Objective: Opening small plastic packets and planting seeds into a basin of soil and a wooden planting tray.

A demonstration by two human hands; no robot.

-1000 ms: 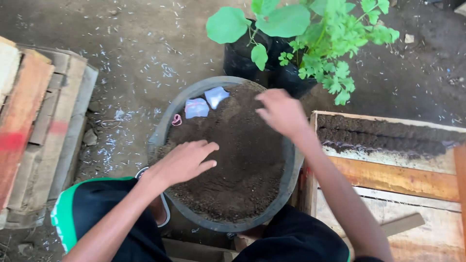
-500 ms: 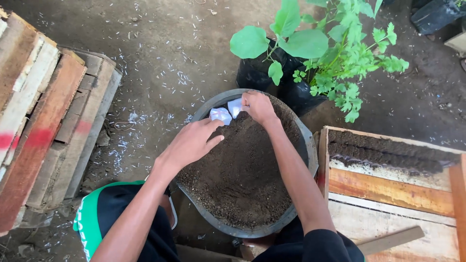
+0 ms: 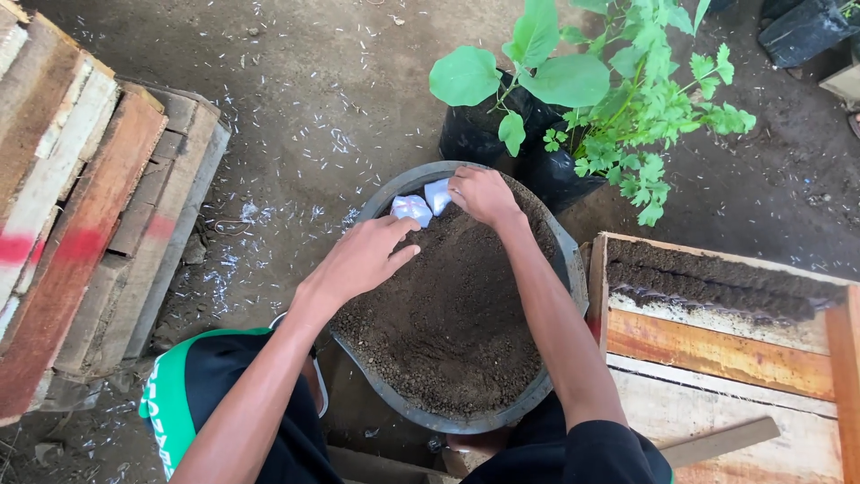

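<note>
— What is the right hand (image 3: 484, 194) gripping?

— Its fingers are pinching closed on a small white plastic packet (image 3: 436, 195) at the far rim of a round dark-grey basin (image 3: 566, 260) filled with dark crumbly soil (image 3: 448, 305). The packet is lying on the soil, just inside the rim.

— And the left hand (image 3: 358, 262)?

— It is holding nothing. The fingers are lying loosely together, palm down over the soil, with the fingertips reaching right up to a second small white packet (image 3: 410, 210). I cannot tell whether they are quite touching it.

— How are the arms sitting?

— Both forearms are stretching forward from the bottom of the view and converging toward the far side of the basin, the right one crossing over the soil.

— How many packets?

— Two, lying just beside each other.

— What else is standing around the basin?

— Beyond it, black plastic grow bags (image 3: 488, 134) are holding green leafy plants (image 3: 609, 81). To the right, one wooden box (image 3: 717, 341) is carrying a strip of dark soil along its far edge. To the left, a stack of wooden planks (image 3: 81, 224) is resting on the dirt ground (image 3: 305, 81), some showing red paint marks.
</note>
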